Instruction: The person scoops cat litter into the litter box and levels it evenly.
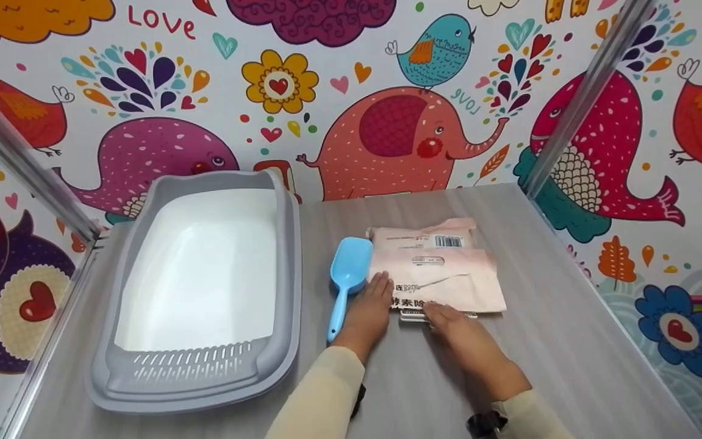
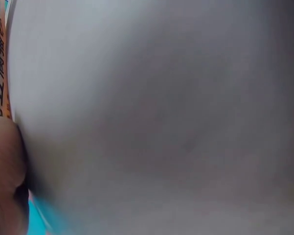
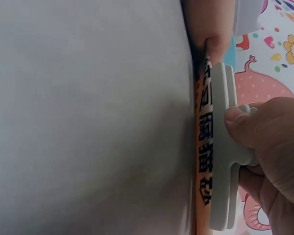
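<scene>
A pink printed cat litter bag (image 1: 442,280) lies flat with its near end folded over. My left hand (image 1: 370,314) holds its near left corner, fingers stretched over the top; in the right wrist view the left thumb (image 3: 215,41) is at the bag's edge. My right hand (image 1: 463,335) pinches the handle of a pale bag clip (image 3: 225,161) between thumb and fingers. The long clip lies along the bag's near edge, beside the printed orange strip (image 3: 204,137). I cannot tell whether it grips the bag.
A blue scoop (image 1: 352,262) lies just left of the bag, next to my left hand. Farther left stands a large grey litter tray (image 1: 290,274) with a white bottom and a slotted front step. A cartoon-patterned wall (image 1: 338,61) with metal frame posts borders the wood-grain table (image 1: 399,378).
</scene>
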A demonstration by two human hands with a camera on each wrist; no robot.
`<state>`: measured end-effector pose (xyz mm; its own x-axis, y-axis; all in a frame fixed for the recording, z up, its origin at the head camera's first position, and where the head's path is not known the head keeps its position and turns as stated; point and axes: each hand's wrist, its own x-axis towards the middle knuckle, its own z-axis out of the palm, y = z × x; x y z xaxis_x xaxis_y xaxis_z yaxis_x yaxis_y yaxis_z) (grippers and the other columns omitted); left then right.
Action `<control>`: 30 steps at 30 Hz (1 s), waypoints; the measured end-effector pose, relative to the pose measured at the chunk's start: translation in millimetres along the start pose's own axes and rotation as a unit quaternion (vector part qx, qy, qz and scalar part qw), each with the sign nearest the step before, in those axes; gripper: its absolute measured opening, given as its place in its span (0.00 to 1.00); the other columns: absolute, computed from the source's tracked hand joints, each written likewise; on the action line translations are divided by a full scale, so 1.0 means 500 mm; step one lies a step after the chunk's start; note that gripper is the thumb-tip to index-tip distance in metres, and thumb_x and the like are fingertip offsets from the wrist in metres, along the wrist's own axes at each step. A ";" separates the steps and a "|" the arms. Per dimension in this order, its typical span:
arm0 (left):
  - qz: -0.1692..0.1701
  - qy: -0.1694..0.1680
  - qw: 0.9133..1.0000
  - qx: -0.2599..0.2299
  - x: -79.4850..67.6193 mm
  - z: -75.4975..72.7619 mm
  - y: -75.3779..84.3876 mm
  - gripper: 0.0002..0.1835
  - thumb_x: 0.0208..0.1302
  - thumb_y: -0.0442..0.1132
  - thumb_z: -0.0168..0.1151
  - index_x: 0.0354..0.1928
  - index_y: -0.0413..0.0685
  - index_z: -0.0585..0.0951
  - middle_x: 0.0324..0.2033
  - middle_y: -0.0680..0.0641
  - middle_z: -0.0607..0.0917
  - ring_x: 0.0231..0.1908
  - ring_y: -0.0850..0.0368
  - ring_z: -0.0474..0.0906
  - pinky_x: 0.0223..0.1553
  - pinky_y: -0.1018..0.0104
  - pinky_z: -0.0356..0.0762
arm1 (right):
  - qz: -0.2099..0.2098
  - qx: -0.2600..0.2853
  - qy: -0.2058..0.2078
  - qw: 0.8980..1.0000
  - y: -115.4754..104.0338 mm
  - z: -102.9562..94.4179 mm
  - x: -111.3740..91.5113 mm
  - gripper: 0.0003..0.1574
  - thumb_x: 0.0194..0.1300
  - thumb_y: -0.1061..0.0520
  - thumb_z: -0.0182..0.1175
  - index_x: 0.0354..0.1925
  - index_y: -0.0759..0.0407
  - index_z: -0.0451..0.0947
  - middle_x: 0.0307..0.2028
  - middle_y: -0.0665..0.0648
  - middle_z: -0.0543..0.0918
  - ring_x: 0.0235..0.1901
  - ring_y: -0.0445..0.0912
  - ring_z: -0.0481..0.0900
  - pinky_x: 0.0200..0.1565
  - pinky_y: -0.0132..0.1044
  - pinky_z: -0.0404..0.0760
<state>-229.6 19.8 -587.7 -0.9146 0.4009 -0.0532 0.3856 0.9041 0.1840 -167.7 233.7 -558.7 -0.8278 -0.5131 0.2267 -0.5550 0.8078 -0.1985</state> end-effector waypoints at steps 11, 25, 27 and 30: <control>0.007 0.013 1.000 0.017 -0.002 0.000 0.000 0.30 0.77 0.31 0.41 0.79 0.45 0.64 0.81 0.47 0.62 0.81 0.51 0.54 0.81 0.60 0.54 | -0.015 0.003 -0.021 1.000 -0.020 -0.002 -0.014 0.30 0.64 0.66 0.68 0.64 0.66 0.77 0.57 0.65 0.86 0.56 0.58 0.86 0.58 0.52 0.84; 0.004 0.010 1.000 0.017 0.000 0.003 -0.002 0.30 0.77 0.31 0.42 0.79 0.45 0.63 0.81 0.47 0.61 0.81 0.52 0.54 0.81 0.60 0.54 | -0.043 0.043 -0.034 0.998 -0.022 0.012 -0.026 0.29 0.64 0.65 0.68 0.63 0.65 0.80 0.60 0.61 0.85 0.60 0.56 0.84 0.61 0.52 0.82; 0.003 0.006 1.000 0.014 0.000 0.003 -0.002 0.30 0.77 0.31 0.41 0.79 0.45 0.63 0.81 0.47 0.61 0.82 0.52 0.53 0.81 0.60 0.54 | -0.048 0.047 -0.037 0.997 -0.022 0.012 -0.027 0.29 0.64 0.65 0.68 0.63 0.65 0.80 0.60 0.61 0.85 0.60 0.57 0.84 0.62 0.52 0.82; 0.003 0.003 1.000 0.013 0.001 0.003 -0.002 0.29 0.78 0.32 0.40 0.79 0.45 0.63 0.81 0.47 0.60 0.82 0.52 0.53 0.81 0.60 0.53 | -0.051 0.046 -0.042 0.997 -0.022 0.013 -0.028 0.29 0.64 0.64 0.69 0.63 0.65 0.80 0.61 0.62 0.85 0.60 0.58 0.83 0.62 0.53 0.81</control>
<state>-230.2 19.2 -589.2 -0.9130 0.4052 -0.0463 0.3937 0.9053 0.1596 -150.6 230.1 -566.0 -0.7687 -0.6163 0.1709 -0.6383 0.7224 -0.2661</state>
